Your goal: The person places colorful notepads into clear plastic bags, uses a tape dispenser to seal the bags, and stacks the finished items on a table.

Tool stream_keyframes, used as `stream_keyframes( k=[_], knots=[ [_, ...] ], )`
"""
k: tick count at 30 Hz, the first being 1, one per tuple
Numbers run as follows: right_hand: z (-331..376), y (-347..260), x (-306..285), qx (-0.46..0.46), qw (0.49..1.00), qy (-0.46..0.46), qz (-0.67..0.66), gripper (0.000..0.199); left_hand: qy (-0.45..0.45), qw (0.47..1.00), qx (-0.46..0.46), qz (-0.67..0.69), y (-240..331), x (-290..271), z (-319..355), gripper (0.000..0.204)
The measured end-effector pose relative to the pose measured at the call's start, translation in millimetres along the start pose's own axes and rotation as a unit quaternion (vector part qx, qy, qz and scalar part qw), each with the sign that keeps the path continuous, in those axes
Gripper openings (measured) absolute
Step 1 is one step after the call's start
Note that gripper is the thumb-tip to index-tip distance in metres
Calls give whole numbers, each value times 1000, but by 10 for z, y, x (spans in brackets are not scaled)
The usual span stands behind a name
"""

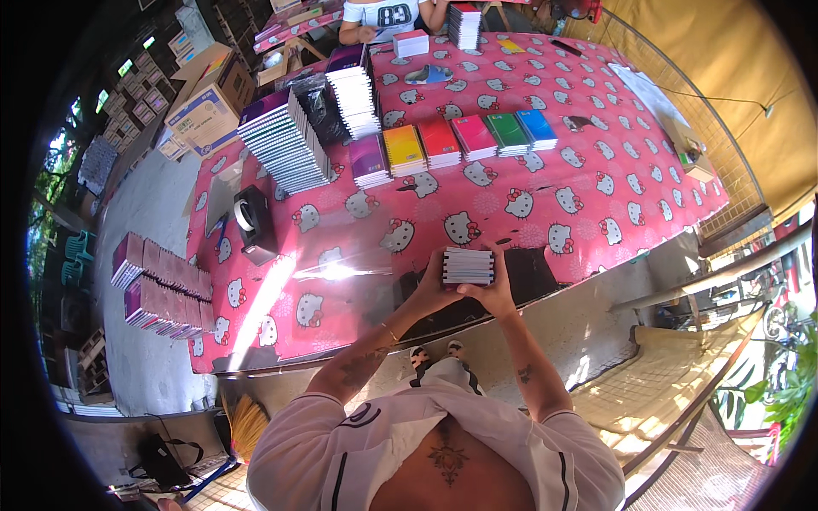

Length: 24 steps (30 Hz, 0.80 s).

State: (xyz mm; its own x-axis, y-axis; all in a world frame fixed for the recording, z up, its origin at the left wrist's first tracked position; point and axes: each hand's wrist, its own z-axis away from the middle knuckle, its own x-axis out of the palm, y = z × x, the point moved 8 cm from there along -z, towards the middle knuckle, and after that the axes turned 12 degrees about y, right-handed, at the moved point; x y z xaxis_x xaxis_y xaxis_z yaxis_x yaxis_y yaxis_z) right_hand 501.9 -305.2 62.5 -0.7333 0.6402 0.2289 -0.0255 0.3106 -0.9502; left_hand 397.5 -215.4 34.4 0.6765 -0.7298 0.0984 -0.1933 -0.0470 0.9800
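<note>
Our left hand (435, 288) and right hand (494, 295) grip a small stack (468, 266), probably notebooks, at the counter's near side (383, 201); six coloured notebook stacks (441, 141) already stand lined up, ours not yet released.

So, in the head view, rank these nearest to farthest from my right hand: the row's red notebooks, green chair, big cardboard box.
1. Red notebooks: ahead of your right hand, slightly left.
2. Cardboard box: farther ahead, well left.
3. Green chair: far left, beyond the table.
</note>
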Motion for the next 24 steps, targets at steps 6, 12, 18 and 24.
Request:
stream_keyframes(
  k=[6,12,18,24],
  knots=[
    [30,68,9,-19,999,-15,41,92,-20,991,-2,-131,-59,-55,48,88],
    [-11,104,-98,-10,996,-48,75,82,-37,871,190,-451,1211,113,14,108],
    [-64,261,-86,19,991,-67,113,76,-94,756,247,-599,1098,571,4,100],
    [24,237,34,46,941,-271,197,84,-130,780,216,-572,1053,269,38,78]
  ],
)
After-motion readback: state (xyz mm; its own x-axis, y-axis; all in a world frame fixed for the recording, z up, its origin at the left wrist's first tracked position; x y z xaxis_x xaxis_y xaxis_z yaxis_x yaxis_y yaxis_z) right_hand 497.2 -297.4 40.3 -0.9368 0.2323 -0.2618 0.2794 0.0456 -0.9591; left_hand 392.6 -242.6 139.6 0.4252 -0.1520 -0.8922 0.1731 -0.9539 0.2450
